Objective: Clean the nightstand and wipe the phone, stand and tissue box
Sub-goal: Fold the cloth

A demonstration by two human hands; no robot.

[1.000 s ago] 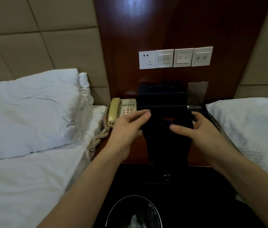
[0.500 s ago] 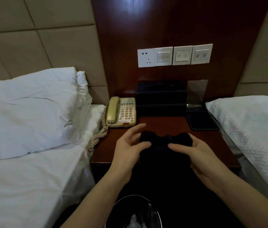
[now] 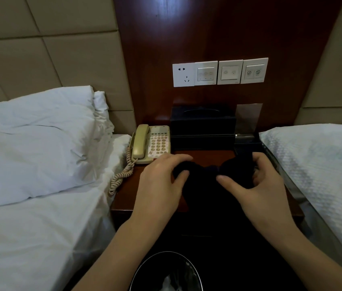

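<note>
1. Over the front half of the dark reddish wooden nightstand, the left hand and the right hand each grip one bunched upper end of a dark, nearly black cloth, fingers curled over the fabric and thumbs pointing inward.
2. The cloth's lower part hangs down in front of the nightstand's front edge, where it blends with the shadow below.
3. Just behind the left hand, at the nightstand's back left, sits a cream corded telephone with its handset in the cradle; its coiled cord trails down the left side.
4. Right of the telephone, against the wall panel, stands a dark rectangular tissue box with a slot in its top.
5. Beside the box, at the back right, a clear upright sign stand leans near the wall.
6. Above them, a row of white wall plates holds a socket and switches.
7. White-sheeted beds flank the nightstand: a white pillow on the left, a textured white pillow on the right.
8. Below the forearms, a round dark wastebin shows its rim at the bottom edge.
</note>
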